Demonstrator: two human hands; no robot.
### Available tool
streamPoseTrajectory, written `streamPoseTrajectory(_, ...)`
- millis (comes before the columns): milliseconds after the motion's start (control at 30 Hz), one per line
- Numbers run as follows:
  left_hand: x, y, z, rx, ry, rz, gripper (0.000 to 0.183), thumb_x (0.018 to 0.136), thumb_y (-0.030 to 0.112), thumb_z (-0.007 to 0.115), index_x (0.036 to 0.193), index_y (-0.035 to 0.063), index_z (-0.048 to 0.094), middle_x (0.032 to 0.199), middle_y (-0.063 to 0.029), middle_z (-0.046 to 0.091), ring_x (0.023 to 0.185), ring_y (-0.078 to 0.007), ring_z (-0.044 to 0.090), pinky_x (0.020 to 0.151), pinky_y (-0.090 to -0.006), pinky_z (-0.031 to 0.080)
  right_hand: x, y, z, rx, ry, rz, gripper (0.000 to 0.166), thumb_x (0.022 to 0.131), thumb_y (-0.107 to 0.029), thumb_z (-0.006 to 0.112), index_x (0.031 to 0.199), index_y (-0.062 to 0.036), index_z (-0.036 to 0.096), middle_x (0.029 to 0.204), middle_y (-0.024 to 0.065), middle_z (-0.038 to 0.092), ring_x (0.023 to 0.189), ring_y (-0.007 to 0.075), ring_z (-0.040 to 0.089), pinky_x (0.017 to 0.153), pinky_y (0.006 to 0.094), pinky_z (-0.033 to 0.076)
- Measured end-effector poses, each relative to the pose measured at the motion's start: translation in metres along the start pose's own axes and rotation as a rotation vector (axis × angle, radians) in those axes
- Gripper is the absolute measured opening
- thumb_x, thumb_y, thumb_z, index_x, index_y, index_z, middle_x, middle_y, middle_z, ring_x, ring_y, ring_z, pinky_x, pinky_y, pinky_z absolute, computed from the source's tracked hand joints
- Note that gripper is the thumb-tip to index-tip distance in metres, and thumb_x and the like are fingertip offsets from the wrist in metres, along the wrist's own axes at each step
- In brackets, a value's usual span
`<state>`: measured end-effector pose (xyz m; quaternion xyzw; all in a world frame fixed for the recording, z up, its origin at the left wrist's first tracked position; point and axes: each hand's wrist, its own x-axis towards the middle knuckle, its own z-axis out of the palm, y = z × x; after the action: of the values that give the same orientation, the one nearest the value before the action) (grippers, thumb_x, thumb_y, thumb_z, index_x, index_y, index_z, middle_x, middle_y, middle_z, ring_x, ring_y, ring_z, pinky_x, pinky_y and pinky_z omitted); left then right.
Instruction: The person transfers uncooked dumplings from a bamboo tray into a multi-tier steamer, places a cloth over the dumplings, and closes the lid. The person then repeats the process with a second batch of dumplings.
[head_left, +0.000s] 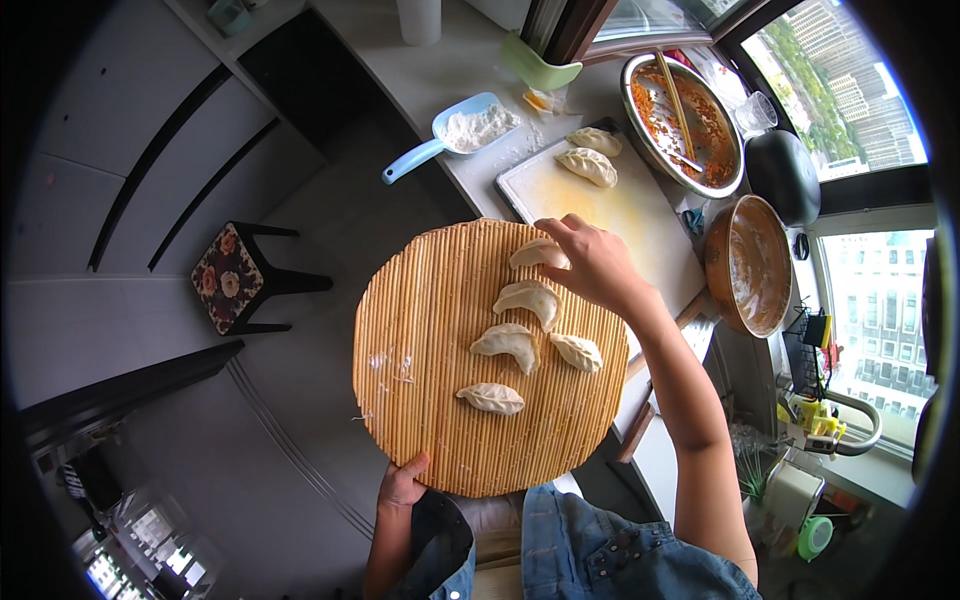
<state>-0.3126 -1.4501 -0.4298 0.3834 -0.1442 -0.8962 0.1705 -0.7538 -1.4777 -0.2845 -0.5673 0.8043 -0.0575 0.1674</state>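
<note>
My left hand (403, 481) grips the lower left rim of a round tray of bound reed stalks (427, 300), thumb on top. The tray is held up in front of me, off the counter. At its upper right, my right hand (592, 259) has thumb and fingers around a pleated dumpling (534, 253), partly hidden by them. Below it lie two curved dumplings (529, 299) (508, 343), with two straighter pleated ones (577, 352) (490, 398). Two more dumplings (587, 166) (595, 140) rest on a flour-dusted cutting board (637, 217) beyond the tray.
A blue scoop (416, 161) holding flour (480, 127) stands at the counter edge. Behind the board are a steel bowl (739, 169) with orange filling remnants and chopsticks (675, 105), and a floury brown bowl (750, 266). A flowered stool (229, 277) stands on the floor, left.
</note>
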Motion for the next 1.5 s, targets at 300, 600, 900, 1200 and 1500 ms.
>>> streamPoseTrajectory(300, -0.003, 0.0, -0.005, -0.009, 0.022, -0.049, 0.059, 0.087, 0.005, 0.063, 0.142, 0.0063, 0.04, 0.136, -0.0107, 0.051, 0.123, -0.0308, 0.051, 0.104, -0.0484, 0.043, 0.014, 0.092, -0.001, 0.034, 0.534, 0.266, 0.037, 0.081, -0.017, 0.072, 0.114, -0.0078, 0.058, 0.106, 0.0131, 0.06, 0.098, 0.0296, 0.061, 0.081, 0.0399, 0.051)
streamPoseTrajectory(600, -0.003, 0.001, 0.002, 0.01, 0.058, -0.006, 0.059, 0.084, 0.002, 0.063, 0.139, 0.0085, 0.043, 0.13, -0.0074, 0.054, 0.118, -0.0257, 0.054, 0.1, -0.0436, 0.046, 0.069, 0.1, 0.008, -0.108, 0.347, 0.34, 0.053, 0.075, -0.026, 0.077, 0.12, -0.0139, 0.053, 0.109, 0.0129, 0.059, 0.107, 0.0317, 0.058, 0.085, 0.0404, 0.05)
streamPoseTrajectory(900, -0.004, 0.003, 0.008, -0.021, 0.038, -0.029, 0.058, 0.084, 0.001, 0.064, 0.138, 0.008, 0.044, 0.129, -0.0068, 0.055, 0.117, -0.025, 0.054, 0.1, -0.0427, 0.046, 0.081, 0.104, -0.002, -0.257, 0.214, 0.25, 0.05, 0.079, -0.031, 0.076, 0.12, -0.0162, 0.053, 0.099, 0.0143, 0.062, 0.086, 0.034, 0.065, 0.07, 0.0439, 0.052)
streamPoseTrajectory(1200, -0.003, 0.005, 0.015, -0.061, -0.007, -0.036, 0.057, 0.085, 0.001, 0.064, 0.138, 0.0072, 0.044, 0.129, -0.0069, 0.055, 0.118, -0.0255, 0.055, 0.099, -0.0427, 0.047, 0.067, 0.106, -0.018, -0.286, 0.302, 0.061, 0.038, 0.083, -0.028, 0.071, 0.114, -0.0156, 0.055, 0.096, 0.0126, 0.064, 0.08, 0.0318, 0.067, 0.062, 0.0432, 0.052)
streamPoseTrajectory(1500, -0.003, 0.006, 0.014, -0.022, -0.022, -0.047, 0.056, 0.086, 0.007, 0.066, 0.137, 0.0036, 0.044, 0.131, -0.0103, 0.055, 0.118, -0.0269, 0.055, 0.1, -0.0426, 0.047, 0.053, -0.052, -0.018, -0.157, -0.021, -0.477, 0.039, 0.082, -0.031, 0.071, 0.114, -0.0127, 0.058, 0.09, 0.0065, 0.061, 0.072, 0.0229, 0.066, 0.061, 0.0359, 0.054)
